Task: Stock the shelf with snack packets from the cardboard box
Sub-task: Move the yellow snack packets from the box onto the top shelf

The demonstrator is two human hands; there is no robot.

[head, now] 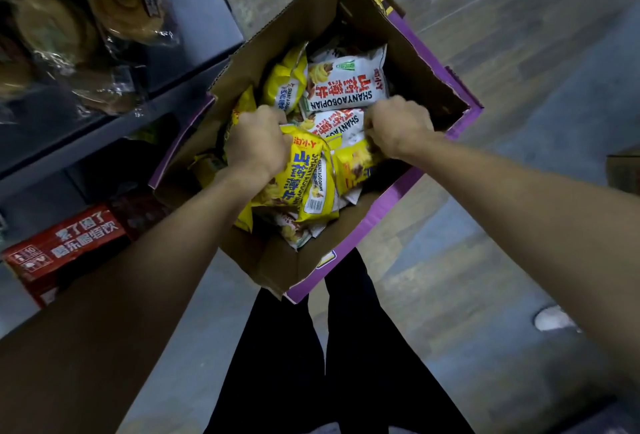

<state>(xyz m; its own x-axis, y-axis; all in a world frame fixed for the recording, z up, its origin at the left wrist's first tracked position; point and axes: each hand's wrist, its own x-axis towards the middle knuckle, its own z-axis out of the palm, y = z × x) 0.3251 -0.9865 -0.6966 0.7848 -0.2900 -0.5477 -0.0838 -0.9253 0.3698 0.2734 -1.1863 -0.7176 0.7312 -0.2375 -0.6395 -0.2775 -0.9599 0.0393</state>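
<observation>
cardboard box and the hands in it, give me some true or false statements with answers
1. Both the left hand and the right hand reach into the cardboard box. True.
2. The left hand grips yellow snack packets. True.
3. The box holds only yellow packets. False: white snack packets lie in it too.
4. The box stands on the shelf. False: it sits on the floor beside the shelf.
5. The right hand hangs open. False: its fingers curl round snack packets.
</observation>
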